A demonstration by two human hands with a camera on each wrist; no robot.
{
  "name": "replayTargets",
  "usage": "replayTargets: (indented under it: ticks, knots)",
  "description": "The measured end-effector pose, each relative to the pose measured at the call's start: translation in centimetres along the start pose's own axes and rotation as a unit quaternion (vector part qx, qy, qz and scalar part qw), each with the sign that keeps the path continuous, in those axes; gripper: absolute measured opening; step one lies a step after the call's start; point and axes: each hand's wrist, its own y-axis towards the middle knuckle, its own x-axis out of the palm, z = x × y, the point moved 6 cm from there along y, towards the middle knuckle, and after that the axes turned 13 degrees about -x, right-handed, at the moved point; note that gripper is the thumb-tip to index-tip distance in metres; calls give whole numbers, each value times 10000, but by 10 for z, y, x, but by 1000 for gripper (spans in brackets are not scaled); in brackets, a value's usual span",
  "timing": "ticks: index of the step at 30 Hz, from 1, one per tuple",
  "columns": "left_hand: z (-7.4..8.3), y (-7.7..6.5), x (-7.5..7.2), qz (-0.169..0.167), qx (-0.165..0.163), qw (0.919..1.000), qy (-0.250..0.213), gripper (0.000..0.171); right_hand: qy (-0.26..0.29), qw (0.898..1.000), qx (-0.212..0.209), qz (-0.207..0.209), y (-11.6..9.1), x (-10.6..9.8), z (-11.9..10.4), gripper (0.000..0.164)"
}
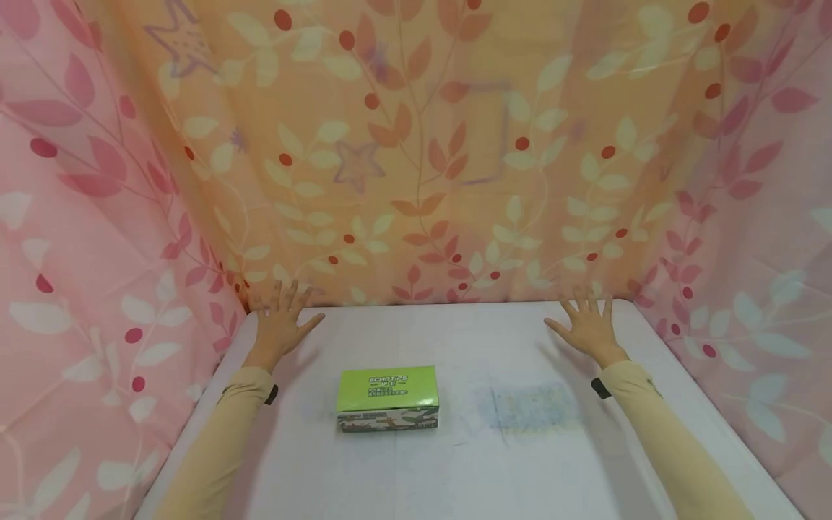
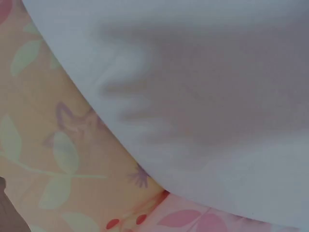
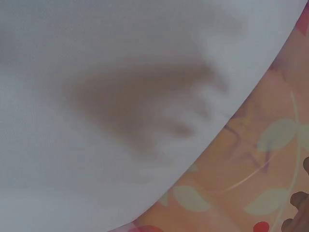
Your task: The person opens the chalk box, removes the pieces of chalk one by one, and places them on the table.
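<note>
Looks like cardboard in the green-topped rectangular box (image 1: 388, 399), smooth and glossy on top. Looks like matt cloth in the orange leaf-patterned curtain (image 1: 416, 108) and, lightly creased, in the pink leaf-patterned drapes (image 1: 78, 253). Appears smooth and matt across the flat white tabletop (image 1: 468, 347), smudged in one patch. Shows matt fabric in the beige long sleeves (image 1: 221, 433).

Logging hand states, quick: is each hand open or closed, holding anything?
Left hand: open, spread, holding nothing.
Right hand: open, spread, holding nothing.
</note>
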Motion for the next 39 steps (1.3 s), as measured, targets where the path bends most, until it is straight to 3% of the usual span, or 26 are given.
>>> replayTargets:
  ticks: [11,17,20,34,39]
  knots:
    - [15,-13,-11,-125,-177,9959,-881,72,394,9967,-484,516,8,-5,-38,71]
    - [27,-28,-18,285,131,9920,-1226,59,552,9914,-775,896,11,-6,-65,61]
    - [32,-37,-19,301,260,9891,-1417,56,663,9885,-905,1015,12,-6,-78,57]
    - [48,-75,-10,-693,213,9782,-1946,60,1133,9696,-1674,1378,15,-9,-150,49]
    - [53,-88,-4,-873,297,9751,-2016,60,1150,9636,-1962,1408,15,-5,-176,48]
